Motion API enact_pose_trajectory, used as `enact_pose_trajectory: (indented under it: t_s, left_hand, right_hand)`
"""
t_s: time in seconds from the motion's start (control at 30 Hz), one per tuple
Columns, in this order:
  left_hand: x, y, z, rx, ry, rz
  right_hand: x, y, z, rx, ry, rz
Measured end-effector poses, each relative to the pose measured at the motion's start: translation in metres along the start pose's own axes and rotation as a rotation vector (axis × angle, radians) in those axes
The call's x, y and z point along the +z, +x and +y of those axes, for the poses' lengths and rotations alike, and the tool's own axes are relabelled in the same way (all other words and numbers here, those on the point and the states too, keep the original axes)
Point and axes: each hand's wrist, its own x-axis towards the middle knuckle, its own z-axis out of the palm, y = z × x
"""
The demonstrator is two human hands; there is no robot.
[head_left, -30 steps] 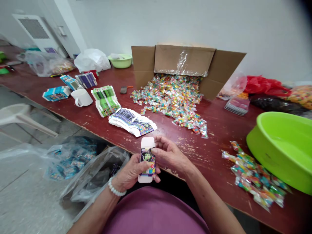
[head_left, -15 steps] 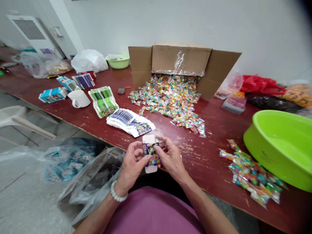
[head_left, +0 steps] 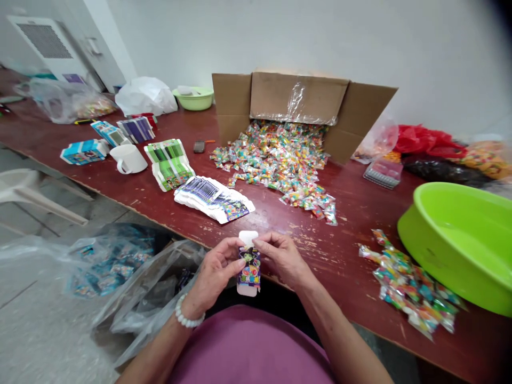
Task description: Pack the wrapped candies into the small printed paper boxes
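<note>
My left hand [head_left: 216,272] grips a small purple printed candy box [head_left: 250,269] by its left side, thumb on the front. The carton stands upright above my lap at the table's front edge, with white end flaps sticking out at top and bottom. At its upper right corner, my right hand [head_left: 282,256] pinches by the top flap; its fingertips touch the carton there. Just beyond lies a fanned stack of flat purple cartons [head_left: 214,198]. Behind that are flat green cartons [head_left: 170,164].
Wrapped candies [head_left: 280,154] spill from a cardboard box [head_left: 298,96] on its side. A smaller candy pile [head_left: 412,288] lies right, beside a green basin [head_left: 448,256]. A white mug [head_left: 130,159] stands left. Below the table edge is an open plastic-lined box [head_left: 148,304].
The candy box has moved slightly down towards me and turned more upright. My right thumb has left its front, and those fingers now pinch at the upper right corner.
</note>
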Motion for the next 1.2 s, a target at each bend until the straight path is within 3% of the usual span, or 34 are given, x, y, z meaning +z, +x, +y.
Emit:
enact_pose_trajectory:
  t_s: [0.13,0.23,0.3,0.43,0.6,0.7,0.8,1.07,1.2]
  left_hand:
    - [-0.002,0.0,-0.001,0.044,0.04,-0.012]
    - [-0.001,-0.001,-0.002,0.038,-0.063,0.02]
    - [0.0,-0.002,-0.002,-0.045,-0.179,0.0]
    - [0.004,-0.004,-0.007,-0.265,-0.342,-0.169]
    - [0.012,-0.002,-0.017,-0.336,-0.32,-0.092]
    - [0.016,-0.001,-0.019,-0.31,-0.197,-0.063]
    - [0.017,-0.001,-0.017,-0.248,-0.083,-0.055]
    - [0.007,0.001,-0.016,-0.132,0.064,-0.143]
    - [0.005,0.003,-0.022,-0.108,0.041,-0.127]
  right_hand:
    - [-0.003,0.003,-0.006,-0.064,-0.018,-0.029]
    - [-0.001,0.002,-0.008,-0.119,-0.119,-0.06]
    - [0.001,0.0,-0.007,-0.153,-0.157,-0.047]
    - [0.001,-0.005,-0.008,-0.156,-0.183,-0.059]
    - [-0.008,-0.009,-0.011,-0.191,-0.362,-0.143]
    - [-0.01,-0.007,-0.011,-0.045,-0.287,-0.147]
    - [-0.008,-0.002,-0.012,0.014,-0.287,-0.132]
    - [-0.003,0.0,-0.015,0.041,-0.152,-0.067]
    - [-0.004,-0.006,-0.012,-0.014,-0.179,-0.15]
